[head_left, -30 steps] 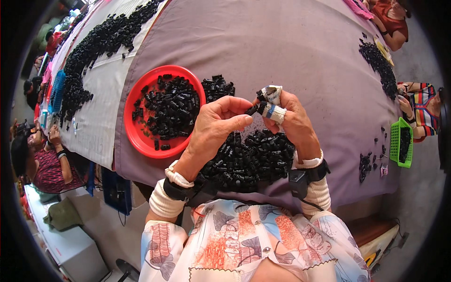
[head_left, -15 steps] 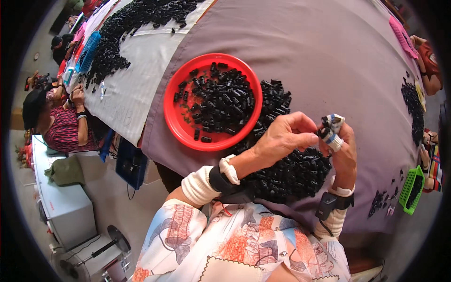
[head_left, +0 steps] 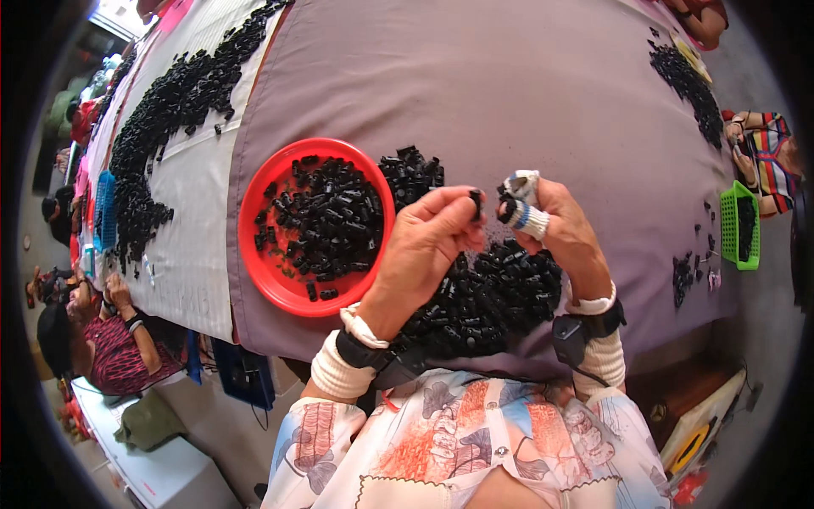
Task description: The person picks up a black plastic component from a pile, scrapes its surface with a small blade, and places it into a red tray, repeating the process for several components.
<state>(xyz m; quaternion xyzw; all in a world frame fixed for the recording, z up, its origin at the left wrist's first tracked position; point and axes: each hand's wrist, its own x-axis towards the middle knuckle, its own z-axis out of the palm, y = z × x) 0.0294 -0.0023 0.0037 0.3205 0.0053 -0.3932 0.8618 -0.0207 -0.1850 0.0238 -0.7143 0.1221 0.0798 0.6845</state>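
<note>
Above a heap of small black plastic pieces (head_left: 496,293), my left hand (head_left: 420,246) pinches one short black plastic piece (head_left: 476,205) between thumb and fingertips. My right hand (head_left: 555,222) is a short gap away on the right, thumb and forefinger wrapped in white covers with blue bands. Those covered fingertips are closed together; something dark shows at them, but I cannot make it out. To the left of my left hand, a round red basin (head_left: 248,233) holds many more black pieces and some greenish bits. Part of the heap lies behind my left hand and the basin's right side.
A mauve cloth (head_left: 475,93) covers the table. Long piles of black pieces (head_left: 182,97) lie on a pale cloth at left. A blue basket (head_left: 105,212) stands beyond them; a green basket (head_left: 731,229) sits at the right edge. Other people (head_left: 127,356) work around the table.
My hands have drawn apart, and a black piece now shows in my left fingertips. The view has shifted, so basin and heap appear further left.
</note>
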